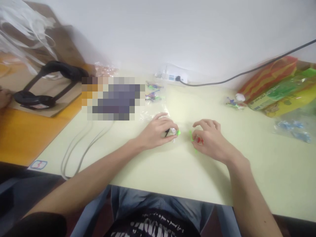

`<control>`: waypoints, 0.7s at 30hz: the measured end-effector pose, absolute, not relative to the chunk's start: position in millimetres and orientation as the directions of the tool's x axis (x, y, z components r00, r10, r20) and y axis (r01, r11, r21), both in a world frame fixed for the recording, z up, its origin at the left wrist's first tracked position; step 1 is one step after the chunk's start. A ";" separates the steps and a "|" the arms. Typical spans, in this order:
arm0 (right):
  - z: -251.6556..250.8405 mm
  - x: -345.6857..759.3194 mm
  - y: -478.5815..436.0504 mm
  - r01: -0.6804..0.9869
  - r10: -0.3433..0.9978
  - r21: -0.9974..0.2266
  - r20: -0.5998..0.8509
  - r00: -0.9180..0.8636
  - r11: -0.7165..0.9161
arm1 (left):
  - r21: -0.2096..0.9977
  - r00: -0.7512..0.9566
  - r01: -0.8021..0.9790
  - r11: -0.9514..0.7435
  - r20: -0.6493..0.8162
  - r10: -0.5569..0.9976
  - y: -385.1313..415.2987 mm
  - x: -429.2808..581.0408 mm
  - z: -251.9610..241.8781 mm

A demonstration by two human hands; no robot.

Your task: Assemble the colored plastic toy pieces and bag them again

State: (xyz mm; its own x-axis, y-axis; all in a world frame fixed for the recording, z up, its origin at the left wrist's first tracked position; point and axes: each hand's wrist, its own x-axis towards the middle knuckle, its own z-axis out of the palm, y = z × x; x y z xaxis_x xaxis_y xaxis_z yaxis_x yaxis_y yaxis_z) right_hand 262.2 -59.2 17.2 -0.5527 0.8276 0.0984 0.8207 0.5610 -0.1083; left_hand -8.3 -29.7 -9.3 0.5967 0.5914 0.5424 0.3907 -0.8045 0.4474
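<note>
My left hand (160,131) is closed by thumb and finger round a small toy piece (174,131) with clear, black and bright green parts. To its right, a short gap apart, my right hand (208,138) pinches another small piece (199,140), red with bright green ends. The fingers cover much of both pieces. Both hands are over the pale yellow table (172,171), and the two pieces do not touch.
Small colourful toys in clear bags (154,92) lie behind my left hand. Further right are a toy bag (233,102), bright packages (274,95) and a bag of blue pieces (293,128). White cables (84,154), a black frame (49,85) and a person's hand (5,97) are left.
</note>
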 end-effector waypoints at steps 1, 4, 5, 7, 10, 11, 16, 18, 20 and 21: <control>16.5 262.1 -59.3 0.823 0.829 -0.104 0.102 -0.550 0.559 | 0.445 0.599 0.392 -0.805 0.541 0.591 -29.6 -8.4 -8.9; 13.0 260.2 -58.6 0.817 0.824 -0.112 0.118 -0.555 0.566 | 0.442 0.605 0.396 -0.805 0.534 0.591 -29.8 -8.2 -6.5; 11.7 259.0 -58.1 0.811 0.820 -0.123 0.123 -0.559 0.572 | 0.441 0.608 0.398 -0.804 0.530 0.592 -30.0 -7.9 -5.5; 9.8 255.9 -57.0 0.802 0.815 -0.150 0.132 -0.564 0.579 | 0.438 0.614 0.403 -0.804 0.522 0.592 -30.7 -7.2 -3.6; 9.5 250.3 -54.7 0.792 0.815 -0.192 0.142 -0.562 0.579 | 0.443 0.614 0.398 -0.804 0.522 0.592 -31.8 -6.3 -2.4; 9.9 248.6 -53.5 0.788 0.816 -0.210 0.141 -0.561 0.578 | 0.447 0.614 0.394 -0.803 0.522 0.592 -32.0 -6.2 -2.5; 11.1 246.5 -44.8 0.761 0.831 -0.336 0.187 -0.523 0.555 | 0.474 0.608 0.374 -0.797 0.524 0.597 -32.4 -6.6 -3.8; 11.4 248.1 -42.9 0.757 0.849 -0.384 0.227 -0.478 0.529 | 0.480 0.602 0.365 -0.798 0.531 0.596 -32.8 -6.7 -3.5; 12.1 249.5 -43.2 0.754 0.872 -0.439 0.237 -0.428 0.489 | 0.481 0.594 0.354 -0.802 0.547 0.590 -33.2 -6.9 -3.0; 12.6 250.1 -43.9 0.750 0.884 -0.467 0.231 -0.407 0.467 | 0.481 0.587 0.347 -0.805 0.558 0.586 -33.3 -7.1 -2.8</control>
State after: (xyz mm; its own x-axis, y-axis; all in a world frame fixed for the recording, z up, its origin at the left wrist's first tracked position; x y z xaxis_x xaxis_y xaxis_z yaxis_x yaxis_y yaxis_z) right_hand 250.1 -43.9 12.6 -0.4068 0.8839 0.2307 0.7505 0.4674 -0.4672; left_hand -7.1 -33.3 -2.8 0.5868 0.5865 0.5583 0.3473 -0.8051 0.4807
